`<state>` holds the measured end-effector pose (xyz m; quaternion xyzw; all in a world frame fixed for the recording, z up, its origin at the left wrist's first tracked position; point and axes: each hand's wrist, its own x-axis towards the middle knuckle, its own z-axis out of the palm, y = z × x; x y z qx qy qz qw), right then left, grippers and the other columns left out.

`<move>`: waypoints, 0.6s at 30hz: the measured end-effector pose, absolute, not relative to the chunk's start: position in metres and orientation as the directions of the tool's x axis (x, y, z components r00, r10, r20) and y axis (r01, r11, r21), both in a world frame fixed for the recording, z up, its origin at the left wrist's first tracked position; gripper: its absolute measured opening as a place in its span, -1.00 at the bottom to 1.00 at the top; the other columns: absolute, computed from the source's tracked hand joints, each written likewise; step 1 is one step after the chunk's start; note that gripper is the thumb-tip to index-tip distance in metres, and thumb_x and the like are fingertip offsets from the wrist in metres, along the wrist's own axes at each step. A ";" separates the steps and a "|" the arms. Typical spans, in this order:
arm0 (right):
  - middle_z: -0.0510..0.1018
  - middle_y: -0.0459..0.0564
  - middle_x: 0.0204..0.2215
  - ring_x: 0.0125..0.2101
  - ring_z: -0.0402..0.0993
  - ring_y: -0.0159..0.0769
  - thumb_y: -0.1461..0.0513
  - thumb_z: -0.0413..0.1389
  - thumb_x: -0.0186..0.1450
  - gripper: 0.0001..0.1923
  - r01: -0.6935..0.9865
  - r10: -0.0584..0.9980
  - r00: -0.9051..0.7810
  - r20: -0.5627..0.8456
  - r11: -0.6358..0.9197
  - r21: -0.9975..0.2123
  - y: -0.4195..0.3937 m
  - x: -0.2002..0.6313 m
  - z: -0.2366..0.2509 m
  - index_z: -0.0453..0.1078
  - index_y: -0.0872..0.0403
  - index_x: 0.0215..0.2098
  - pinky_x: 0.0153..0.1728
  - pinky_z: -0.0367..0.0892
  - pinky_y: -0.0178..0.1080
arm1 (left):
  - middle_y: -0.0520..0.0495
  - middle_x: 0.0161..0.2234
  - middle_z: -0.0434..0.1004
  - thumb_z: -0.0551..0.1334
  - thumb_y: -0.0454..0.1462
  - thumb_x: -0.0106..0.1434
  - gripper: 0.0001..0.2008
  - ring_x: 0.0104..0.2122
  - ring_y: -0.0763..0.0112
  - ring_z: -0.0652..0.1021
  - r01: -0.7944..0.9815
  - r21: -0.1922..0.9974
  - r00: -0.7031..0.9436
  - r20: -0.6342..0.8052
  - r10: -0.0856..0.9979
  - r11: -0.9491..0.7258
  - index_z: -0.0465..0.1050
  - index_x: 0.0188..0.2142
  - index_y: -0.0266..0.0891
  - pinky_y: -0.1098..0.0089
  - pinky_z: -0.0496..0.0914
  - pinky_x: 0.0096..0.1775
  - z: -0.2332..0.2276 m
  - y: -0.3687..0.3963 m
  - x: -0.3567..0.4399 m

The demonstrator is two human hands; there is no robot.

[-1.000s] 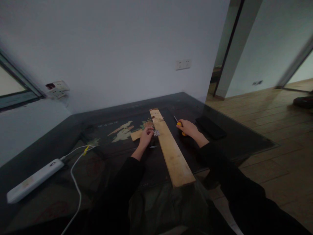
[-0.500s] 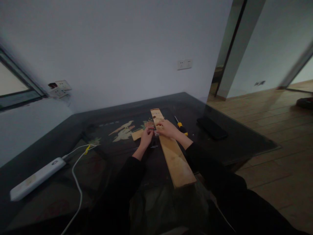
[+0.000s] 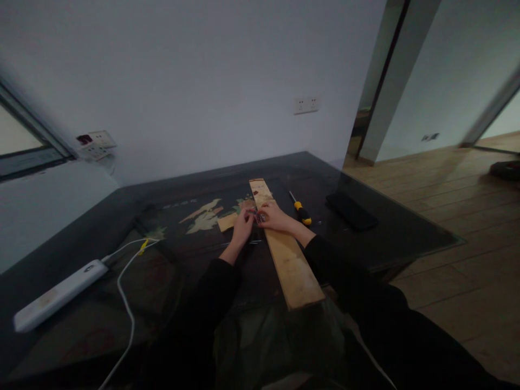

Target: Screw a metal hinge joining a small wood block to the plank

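A long wooden board [image 3: 291, 265] lies lengthwise on the dark table, its near end toward me. Over its far half rests my right hand [image 3: 273, 216], fingers curled together at the board's left edge. My left hand [image 3: 244, 225] is just left of the board, fingertips pinched close to those of the right. Between the fingertips is a small reddish, shiny piece [image 3: 259, 217], too small to make out. Thin metal pieces [image 3: 255, 241] lie on the table below the hands. A small wooden block [image 3: 227, 222] sits left of my left hand.
A yellow-and-black screwdriver [image 3: 302, 213] lies right of the board, and a black phone-like slab [image 3: 351, 211] farther right. At the left is a white power strip [image 3: 60, 295] with a white cable [image 3: 129, 309]. The dark table [image 3: 422, 241] meets a wall behind.
My right hand has shifted slightly left and down, its fingertips nearer to my left hand around the small piece. The board stays in place on the table.
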<state>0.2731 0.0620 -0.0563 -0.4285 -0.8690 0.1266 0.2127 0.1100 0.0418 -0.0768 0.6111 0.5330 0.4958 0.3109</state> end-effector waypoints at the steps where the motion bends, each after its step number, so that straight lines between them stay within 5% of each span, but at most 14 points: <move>1: 0.45 0.17 -0.01 0.07 0.32 -0.07 0.14 0.30 0.22 -0.69 0.684 0.795 -0.548 0.262 0.606 -0.406 0.062 0.274 -0.056 0.53 0.12 -0.11 0.12 0.24 -0.06 | 0.02 -0.43 0.54 0.12 -0.42 0.26 -0.83 -0.36 0.32 0.57 0.350 0.903 -0.052 0.284 0.958 -0.248 0.41 -0.20 -0.21 0.35 0.39 -0.19 -0.076 0.041 0.110; 12: 0.48 0.16 -0.03 0.06 0.34 -0.10 0.16 0.31 0.22 -0.67 0.649 0.783 -0.555 0.281 0.619 -0.442 0.057 0.276 -0.051 0.52 0.14 -0.09 0.13 0.24 -0.08 | -0.01 -0.36 0.57 0.15 -0.40 0.25 -0.76 -0.31 0.32 0.59 0.487 0.816 -0.073 0.394 0.916 -0.312 0.40 -0.09 -0.19 0.32 0.42 -0.12 -0.069 0.049 0.083; 18: 0.48 0.12 -0.04 0.07 0.34 -0.10 0.17 0.32 0.21 -0.71 0.638 0.791 -0.545 0.279 0.606 -0.475 0.056 0.277 -0.052 0.52 0.09 -0.12 0.14 0.24 -0.06 | -0.12 -0.34 0.57 0.23 -0.39 0.17 -0.83 -0.29 0.22 0.59 0.677 0.732 -0.257 0.334 0.907 -0.077 0.46 -0.21 -0.21 0.25 0.43 -0.14 -0.065 0.065 0.009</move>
